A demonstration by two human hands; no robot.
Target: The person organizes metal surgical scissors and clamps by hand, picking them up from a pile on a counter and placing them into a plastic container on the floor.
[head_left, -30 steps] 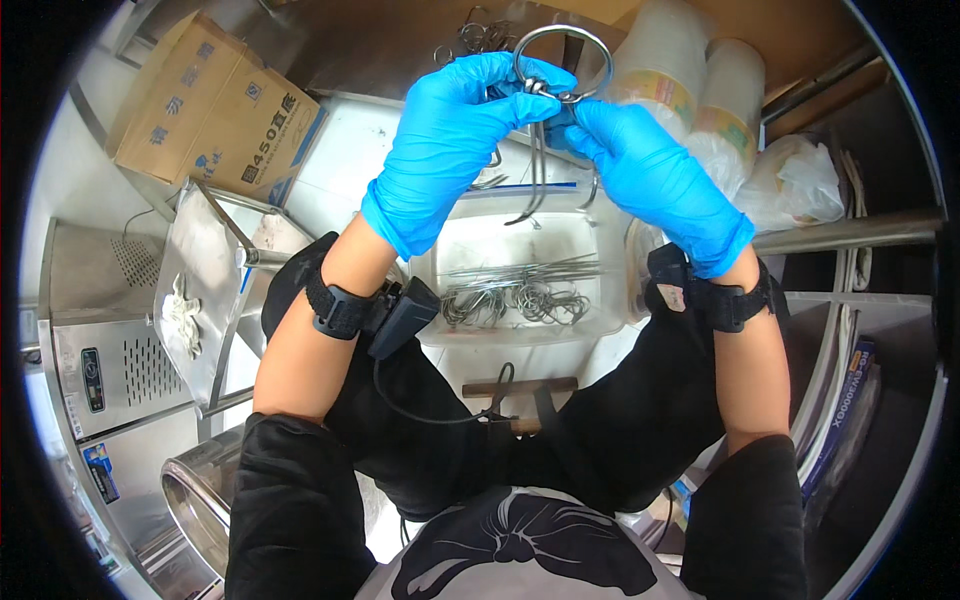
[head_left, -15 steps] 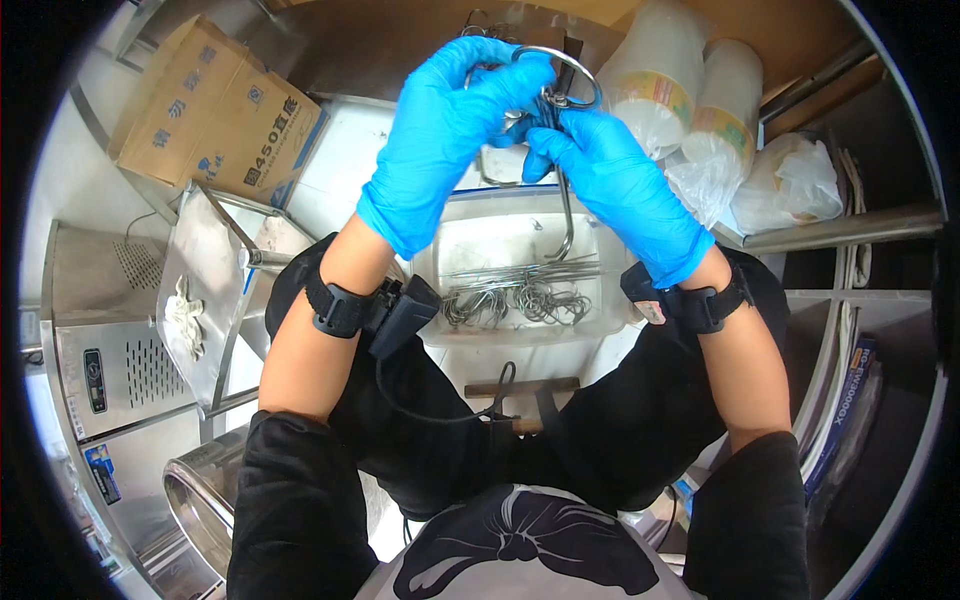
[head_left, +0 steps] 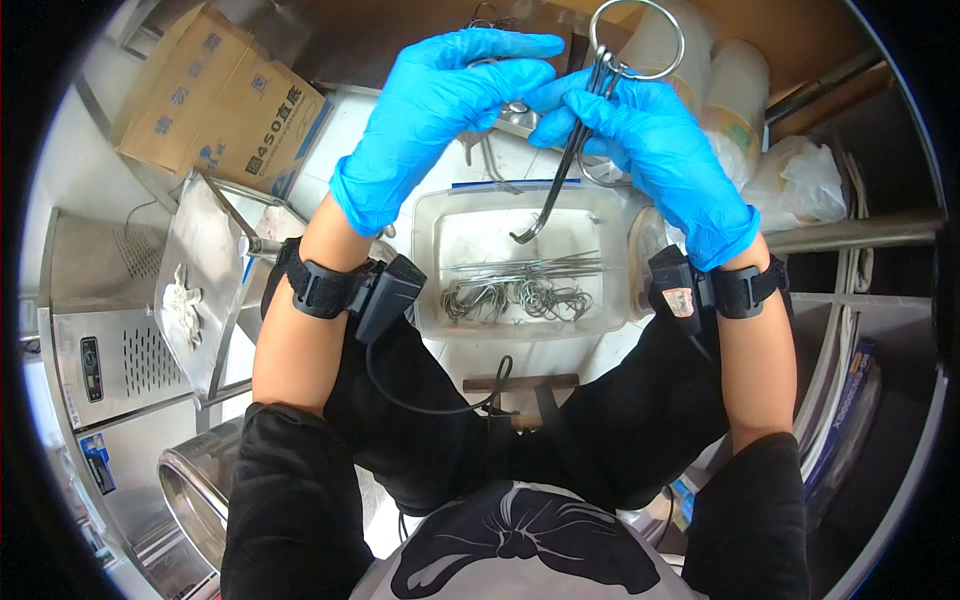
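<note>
My right hand (head_left: 650, 150) is closed round a bundle of dark metal hooks (head_left: 570, 165). A large shiny ring (head_left: 680, 45) at their top stands above my fingers, and their curved tips hang down to the left. My left hand (head_left: 440, 115) is apart from the bundle, at its left, with fingers stretched out towards it and a gap by the thumb. I see nothing held in it. Both hands wear blue gloves. Below them a clear plastic bin (head_left: 425, 225) holds several thin metal hooks (head_left: 530, 290) with long shafts and curled ends.
Behind my left hand stands a cardboard box (head_left: 225, 110). Wrapped stacks in clear plastic (head_left: 735, 95) and a white plastic bag (head_left: 800, 180) are at the far right. A metal stand (head_left: 205, 275) bears a crumpled white glove (head_left: 182, 308) at the left, above a steel pot (head_left: 195, 490).
My left hand has let go of the ring and moved slightly left. My right hand has moved right and turned, carrying the hooks with the ring up and right.
</note>
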